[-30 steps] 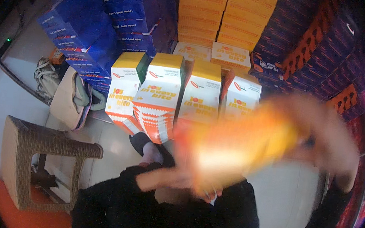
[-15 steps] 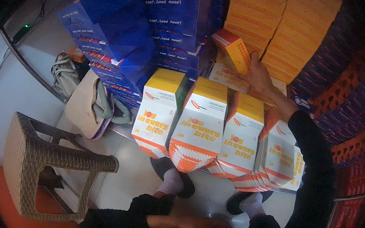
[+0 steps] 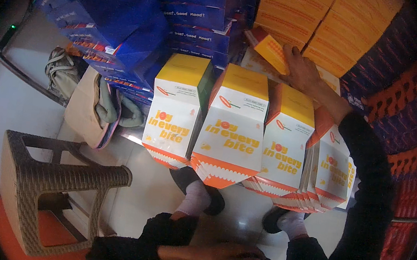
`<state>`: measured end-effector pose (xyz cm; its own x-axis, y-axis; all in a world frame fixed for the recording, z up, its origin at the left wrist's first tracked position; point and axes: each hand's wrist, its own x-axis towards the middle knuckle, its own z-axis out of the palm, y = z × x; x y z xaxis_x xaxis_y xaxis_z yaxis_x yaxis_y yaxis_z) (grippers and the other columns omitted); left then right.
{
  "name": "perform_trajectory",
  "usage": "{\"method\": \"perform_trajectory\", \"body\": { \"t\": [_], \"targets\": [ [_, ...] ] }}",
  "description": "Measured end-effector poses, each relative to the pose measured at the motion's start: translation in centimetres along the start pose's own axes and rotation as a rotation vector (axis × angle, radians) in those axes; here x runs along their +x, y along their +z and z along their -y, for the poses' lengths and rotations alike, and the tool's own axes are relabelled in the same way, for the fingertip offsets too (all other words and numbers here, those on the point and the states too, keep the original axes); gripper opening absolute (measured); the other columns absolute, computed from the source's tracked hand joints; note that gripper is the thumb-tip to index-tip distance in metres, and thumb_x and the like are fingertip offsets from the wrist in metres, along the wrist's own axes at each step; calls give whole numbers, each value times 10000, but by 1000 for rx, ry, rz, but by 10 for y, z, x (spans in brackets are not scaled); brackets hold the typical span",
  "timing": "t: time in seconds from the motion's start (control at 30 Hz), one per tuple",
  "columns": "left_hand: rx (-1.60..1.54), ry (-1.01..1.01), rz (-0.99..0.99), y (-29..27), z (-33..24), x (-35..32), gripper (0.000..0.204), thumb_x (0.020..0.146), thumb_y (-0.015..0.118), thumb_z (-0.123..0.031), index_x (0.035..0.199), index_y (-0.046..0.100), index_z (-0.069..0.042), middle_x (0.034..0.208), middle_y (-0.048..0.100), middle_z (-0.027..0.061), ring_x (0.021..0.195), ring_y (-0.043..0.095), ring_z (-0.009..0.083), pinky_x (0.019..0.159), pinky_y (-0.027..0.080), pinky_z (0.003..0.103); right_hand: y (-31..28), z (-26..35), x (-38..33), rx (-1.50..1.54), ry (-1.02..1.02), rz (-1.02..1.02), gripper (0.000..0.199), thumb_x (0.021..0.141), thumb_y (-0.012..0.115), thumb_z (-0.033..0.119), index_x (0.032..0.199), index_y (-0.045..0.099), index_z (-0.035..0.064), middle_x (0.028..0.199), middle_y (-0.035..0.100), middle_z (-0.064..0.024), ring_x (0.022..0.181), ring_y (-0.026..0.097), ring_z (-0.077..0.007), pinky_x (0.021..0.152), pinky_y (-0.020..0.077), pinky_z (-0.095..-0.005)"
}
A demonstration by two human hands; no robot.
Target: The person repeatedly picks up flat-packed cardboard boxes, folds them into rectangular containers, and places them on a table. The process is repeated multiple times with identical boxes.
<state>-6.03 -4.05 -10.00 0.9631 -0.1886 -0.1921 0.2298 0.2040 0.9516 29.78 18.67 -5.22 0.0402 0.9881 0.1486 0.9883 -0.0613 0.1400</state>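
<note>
My right hand [image 3: 303, 74] reaches to the back and grips one end of a small yellow carton [image 3: 271, 51] with a red end. The carton lies at a slant just above or on a white printed carton [image 3: 254, 62]; contact is hard to tell. Below my forearm stand stacks of flat white, yellow and orange cartons: a left stack [image 3: 171, 118], a middle one [image 3: 234, 125], another [image 3: 286, 138] and a right one [image 3: 332, 161]. My left hand [image 3: 228, 256] rests low near my lap, fingers loosely extended and holding nothing.
Blue cartons [image 3: 195, 14] pile up at the back left, yellow cartons [image 3: 301, 18] at the back. Dark and red stacked packs [image 3: 404, 201] line the right. A brown woven-pattern stool [image 3: 61, 175] stands left, below a beige bag [image 3: 86, 107] and a grey-green shoe [image 3: 62, 69].
The whole view has shifted slightly, with the front stacks sitting higher in it. My right hand has lowered the yellow carton closer to the white one. The left hand stays at my lap.
</note>
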Motion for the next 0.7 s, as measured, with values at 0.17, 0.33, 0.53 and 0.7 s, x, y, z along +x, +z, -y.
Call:
{"method": "perform_trajectory", "body": {
  "t": [0.17,0.33,0.53,0.7],
  "targets": [
    [-6,-25,29,-1,-2,1,477,986,395,-419,1267,476,-42,1189,553,200,1116,538,299,968,417,386,-1,5,1,-67,63,-2,796,741,736,301,1356,272,102,1181,496,-259,897,631,-427,696,542,-474],
    [-11,2,0,0,-4,2,464,988,398,-405,1254,482,-34,1161,560,200,1105,540,293,966,415,384,-10,9,5,-149,73,41,847,691,784,274,1384,308,168,1211,493,-237,940,631,-384,722,542,-445],
    [9,22,-19,0,-4,0,445,984,425,-379,1243,488,-22,1171,561,192,1110,535,289,970,409,382,15,11,33,-312,-87,236,861,754,735,343,1437,235,191,1324,405,-256,1016,596,-381,773,528,-440],
    [19,84,-51,2,0,3,425,979,446,-363,1230,503,-24,1175,564,187,1114,535,295,975,409,384,51,-3,48,-226,-85,290,717,835,635,325,1440,261,229,1264,449,-240,1029,591,-367,814,517,-446]
  ]
}}
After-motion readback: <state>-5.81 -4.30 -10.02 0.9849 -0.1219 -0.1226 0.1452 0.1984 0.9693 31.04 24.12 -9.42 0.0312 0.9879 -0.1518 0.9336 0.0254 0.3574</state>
